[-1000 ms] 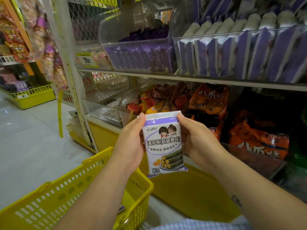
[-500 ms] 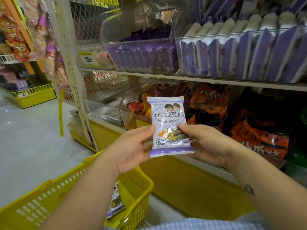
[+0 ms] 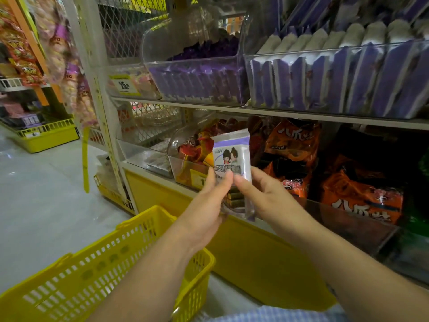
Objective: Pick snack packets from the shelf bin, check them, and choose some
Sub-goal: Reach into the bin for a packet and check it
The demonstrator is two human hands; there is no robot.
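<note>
One white-and-purple foil snack packet with a cartoon couple on its face (image 3: 232,162) is off the shelf, held upright before the lower shelf. The left hand (image 3: 206,205) and right hand (image 3: 262,196) pinch its lower half, thumbs on the front, which I judge to be the checking step. Choosing is left: the packet is not in the yellow perforated plastic basket (image 3: 92,270) below, whose inside is mostly hidden. The clear plastic shelf bin of purple packets (image 3: 190,63) above looks well stocked.
</note>
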